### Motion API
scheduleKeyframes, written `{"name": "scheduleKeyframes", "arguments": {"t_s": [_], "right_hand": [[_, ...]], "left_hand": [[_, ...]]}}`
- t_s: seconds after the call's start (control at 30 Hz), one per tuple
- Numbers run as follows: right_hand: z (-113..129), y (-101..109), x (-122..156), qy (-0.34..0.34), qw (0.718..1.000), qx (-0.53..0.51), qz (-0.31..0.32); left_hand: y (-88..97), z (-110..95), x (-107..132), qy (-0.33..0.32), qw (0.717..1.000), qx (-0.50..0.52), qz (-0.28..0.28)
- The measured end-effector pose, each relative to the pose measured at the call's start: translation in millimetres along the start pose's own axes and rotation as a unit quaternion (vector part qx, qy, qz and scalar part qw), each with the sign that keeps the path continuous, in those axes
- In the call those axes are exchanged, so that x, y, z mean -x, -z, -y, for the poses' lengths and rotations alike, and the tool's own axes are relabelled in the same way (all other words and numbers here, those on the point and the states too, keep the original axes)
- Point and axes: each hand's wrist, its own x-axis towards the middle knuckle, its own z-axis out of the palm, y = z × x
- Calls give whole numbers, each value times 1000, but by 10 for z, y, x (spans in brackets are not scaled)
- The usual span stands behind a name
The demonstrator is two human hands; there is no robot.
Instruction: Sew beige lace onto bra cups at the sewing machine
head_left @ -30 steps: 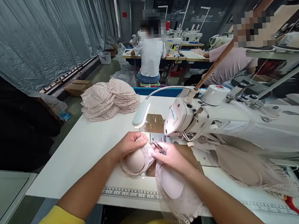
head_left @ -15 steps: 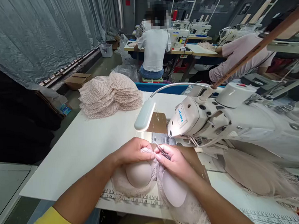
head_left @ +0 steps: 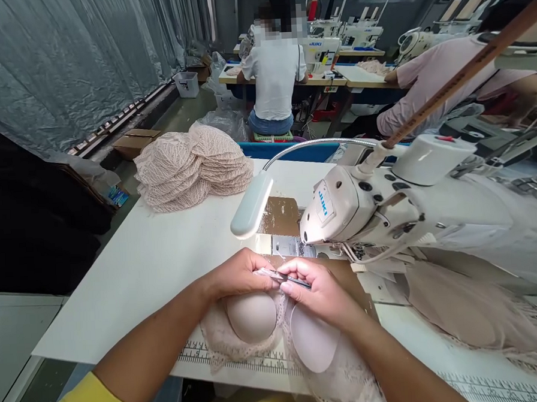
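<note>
A pale lace bra (head_left: 257, 321) with two padded cups lies at the front edge of the white sewing table (head_left: 154, 261). My left hand (head_left: 236, 274) pinches the lace at the centre between the cups. My right hand (head_left: 320, 291) is closed on small metal thread snips (head_left: 295, 279), their tips at the same bit of lace. Both hands meet just in front of the needle area of the white sewing machine (head_left: 386, 213).
A stack of lace bra cups (head_left: 190, 166) sits at the table's far left. A gooseneck lamp (head_left: 251, 208) hangs over the work. More beige fabric (head_left: 472, 310) lies under the machine arm at right. Two other people sit at machines behind.
The snips have swung from pointing up to lying almost flat against the lace. The bra has shifted slightly toward me and both hands have drawn closer together.
</note>
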Motion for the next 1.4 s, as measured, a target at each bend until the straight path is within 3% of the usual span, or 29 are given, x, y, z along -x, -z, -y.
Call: {"name": "scheduleKeyframes", "arguments": {"t_s": [0.27, 0.4, 0.5, 0.57, 0.63, 0.73, 0.83, 1.03, 1.23, 1.4], "right_hand": [[23, -29, -8, -11, 999, 4, -38], [-83, -64, -23, -37, 993, -84, -73], [-104, -91, -44, -67, 991, -117, -25], [-83, -78, -52, -76, 994, -75, -4], [-49, -34, -53, -77, 997, -7, -21], [-1, 38, -45, -73, 995, 63, 28], [9, 40, -43, -73, 992, 43, 95], [-53, -109, -60, -83, 994, -74, 7], [-40, -142, -39, -41, 995, -78, -42], [-10, -127, -26, -34, 994, -87, -48]], "left_hand": [[-14, -3, 6, 0, 1000, 3, 2], [-37, -11, -12, -3, 1000, -4, -2], [7, -24, 0, -24, 999, -33, 25], [99, -29, 43, -18, 995, -75, 59], [230, -29, 112, 13, 989, -123, 85], [416, -36, 220, 50, 983, -161, 75], [486, -60, 273, 40, 987, -151, 41], [287, -98, 222, -25, 997, -79, 4], [113, -62, 113, -19, 997, -53, -51], [55, -51, 74, 6, 999, 2, -37]]}}
